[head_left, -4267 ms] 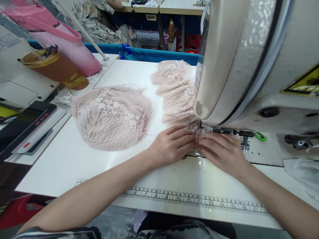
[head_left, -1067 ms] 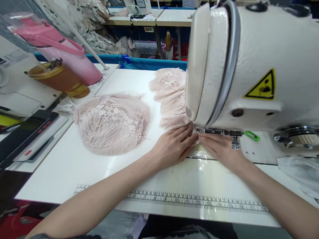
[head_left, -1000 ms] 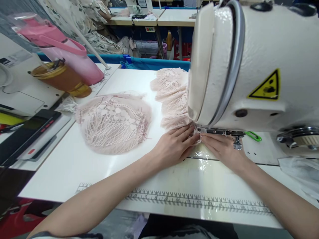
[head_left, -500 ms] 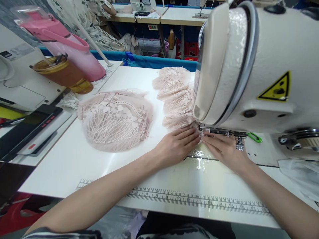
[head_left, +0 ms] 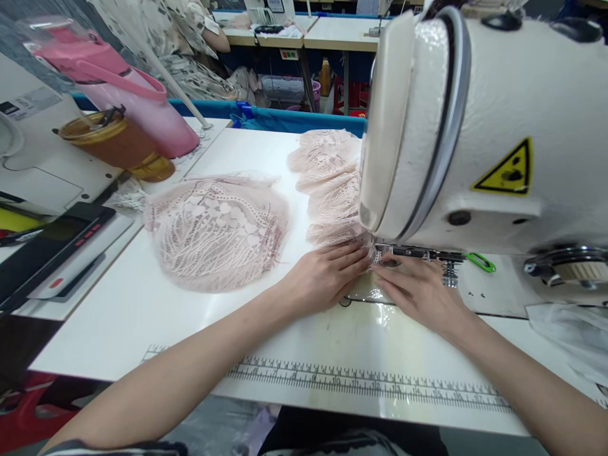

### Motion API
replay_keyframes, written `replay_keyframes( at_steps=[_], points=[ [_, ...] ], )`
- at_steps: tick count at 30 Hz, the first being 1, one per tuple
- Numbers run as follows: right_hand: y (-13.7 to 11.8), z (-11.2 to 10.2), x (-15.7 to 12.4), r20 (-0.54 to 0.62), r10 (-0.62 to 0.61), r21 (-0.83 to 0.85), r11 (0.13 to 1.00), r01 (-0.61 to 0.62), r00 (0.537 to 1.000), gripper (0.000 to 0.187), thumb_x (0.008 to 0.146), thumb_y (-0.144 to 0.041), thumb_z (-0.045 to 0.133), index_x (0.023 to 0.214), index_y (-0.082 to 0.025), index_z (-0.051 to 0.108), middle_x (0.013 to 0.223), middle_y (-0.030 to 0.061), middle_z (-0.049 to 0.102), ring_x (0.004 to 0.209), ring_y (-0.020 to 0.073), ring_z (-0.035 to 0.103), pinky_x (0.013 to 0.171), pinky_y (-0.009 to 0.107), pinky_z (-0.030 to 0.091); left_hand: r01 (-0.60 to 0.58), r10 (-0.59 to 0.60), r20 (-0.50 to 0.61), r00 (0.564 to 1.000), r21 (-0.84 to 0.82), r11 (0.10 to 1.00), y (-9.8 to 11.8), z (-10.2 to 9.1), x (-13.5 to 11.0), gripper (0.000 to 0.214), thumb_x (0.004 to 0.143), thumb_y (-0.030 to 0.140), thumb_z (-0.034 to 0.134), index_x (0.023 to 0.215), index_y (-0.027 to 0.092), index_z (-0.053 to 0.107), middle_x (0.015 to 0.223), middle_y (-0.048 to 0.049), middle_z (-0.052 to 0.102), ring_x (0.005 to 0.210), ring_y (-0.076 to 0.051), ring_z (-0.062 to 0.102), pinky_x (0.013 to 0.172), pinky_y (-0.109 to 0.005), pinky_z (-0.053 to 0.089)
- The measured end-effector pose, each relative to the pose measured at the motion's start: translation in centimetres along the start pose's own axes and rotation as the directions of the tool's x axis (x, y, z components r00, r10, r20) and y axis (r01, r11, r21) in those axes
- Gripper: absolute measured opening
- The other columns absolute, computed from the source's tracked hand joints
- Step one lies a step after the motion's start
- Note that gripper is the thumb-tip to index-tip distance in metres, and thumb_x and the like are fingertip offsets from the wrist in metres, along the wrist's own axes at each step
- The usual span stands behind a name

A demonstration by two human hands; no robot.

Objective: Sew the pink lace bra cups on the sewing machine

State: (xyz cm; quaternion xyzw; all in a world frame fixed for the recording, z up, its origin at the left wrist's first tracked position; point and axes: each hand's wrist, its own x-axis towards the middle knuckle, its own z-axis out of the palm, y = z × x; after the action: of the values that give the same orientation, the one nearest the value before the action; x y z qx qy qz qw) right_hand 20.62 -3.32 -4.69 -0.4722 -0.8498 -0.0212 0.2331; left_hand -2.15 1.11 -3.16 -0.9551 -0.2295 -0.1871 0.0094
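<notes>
Left hand (head_left: pixel 316 278): at 8 o'clock from the tip of the slim dark metal attachment (head_left: pixel 408 252) (clock centre; 12 away from the person); fingers spread flat, nearly straight, resting on the pale pink ruffled lace-and-mesh strip (head_left: pixel 330 190), no closed grip visible.
Right hand (head_left: pixel 420 291): at 4 o'clock; fingers slightly bent, tips at the strip's near end; whether they pinch it cannot be told.
Strip: on the worktop (head_left: pixel 256 149), running from the fingertips toward 11 o'clock, partly hidden by the white rounded sewing-machine head (head_left: pixel 503 95).
Strip handling: judged light, soft, limp; mesh may snag or stretch if pulled hard.
Strip hold point: best pressed flat along its edge beside the tip, fingers clear of the needle area.
Rounded lace: pale pink lace-and-mesh piece (head_left: pixel 216 234) at 9 o'clock, apart from the strip.
Bottle: glossy pink, handled bottle (head_left: pixel 137 114) at 10 o'clock.
</notes>
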Motion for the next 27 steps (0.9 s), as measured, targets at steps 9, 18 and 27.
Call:
replay_keyframes(
  at_steps=[9,18,27],
  points=[
    [0.1,0.6,-0.5,-0.023,-0.003,-0.152,0.988,0.0,1.0,0.029,0.092,-0.041,0.05,0.116,-0.031,0.065,0.104,0.0056,0.069,0.078,0.0186,0.065,0.073,0.035,0.047,0.011,-0.01,-0.02,1.0,0.06,0.998,0.1,0.1,0.2,0.031,0.095,0.017,0.043,0.119,0.01,0.061,0.122,-0.0096,0.063,0.117,-0.021,0.058,0.102,-0.038,0.049],
    [0.3,0.6,-0.3,-0.03,-0.061,-0.197,0.979,0.054,0.998,0.028,0.093,-0.037,0.05,0.115,-0.025,0.063,0.088,0.0051,0.067,0.07,0.0159,0.062,0.067,0.033,0.045,0.04,-0.04,0.002,0.999,0.13,0.991,0.6,0.6,0.2,0.031,0.094,0.017,0.046,0.12,0.009,0.06,0.124,-0.0108,0.061,0.116,-0.023,0.059,0.099,-0.038,0.051],
    [0.8,0.4,0.0,0.016,-0.047,-0.141,0.989,0.048,0.999,0.029,0.092,-0.032,0.052,0.119,-0.026,0.061,0.099,0.0066,0.067,0.078,0.015,0.062,0.065,0.028,0.043,0.047,-0.044,-0.019,0.999,0.189,0.981,1.0,0.7,0.3,0.029,0.096,0.022,0.046,0.118,0.012,0.063,0.122,-0.0095,0.063,0.116,-0.021,0.059,0.102,-0.037,0.048]
  ],
)
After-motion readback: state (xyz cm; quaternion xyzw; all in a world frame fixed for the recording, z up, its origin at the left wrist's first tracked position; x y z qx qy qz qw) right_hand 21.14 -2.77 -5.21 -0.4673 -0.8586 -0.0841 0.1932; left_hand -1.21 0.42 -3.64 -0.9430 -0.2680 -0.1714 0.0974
